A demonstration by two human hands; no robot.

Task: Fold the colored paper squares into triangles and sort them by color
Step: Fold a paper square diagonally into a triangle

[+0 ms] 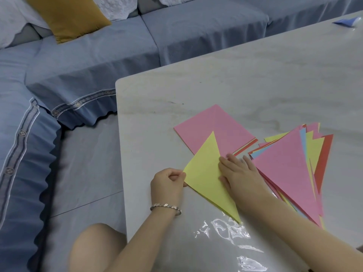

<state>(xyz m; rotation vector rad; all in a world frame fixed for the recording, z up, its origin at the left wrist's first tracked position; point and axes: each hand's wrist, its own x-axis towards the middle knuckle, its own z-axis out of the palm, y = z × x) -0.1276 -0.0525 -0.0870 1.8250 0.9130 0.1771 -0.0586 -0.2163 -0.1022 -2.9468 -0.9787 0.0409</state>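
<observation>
A yellow paper [206, 173], folded into a triangle, lies on the pale table [245, 85] near its left edge. My left hand [169, 183] pinches the triangle's left corner with curled fingers. My right hand [239, 171] lies flat on the triangle's right side, fingers straight. Behind it sits a stack of unfolded squares [214, 130] with pink on top. To the right lies a fanned pile of folded triangles [290, 167], pink on top with yellow, blue and red showing beneath.
Clear crinkled plastic wrap [231, 232] lies on the table near me. A blue folded paper [345, 21] sits at the far right edge. A blue-covered sofa [98, 55] with a mustard cushion [66, 16] wraps the table's left and far sides. My knee [94, 250] is below the table's left edge.
</observation>
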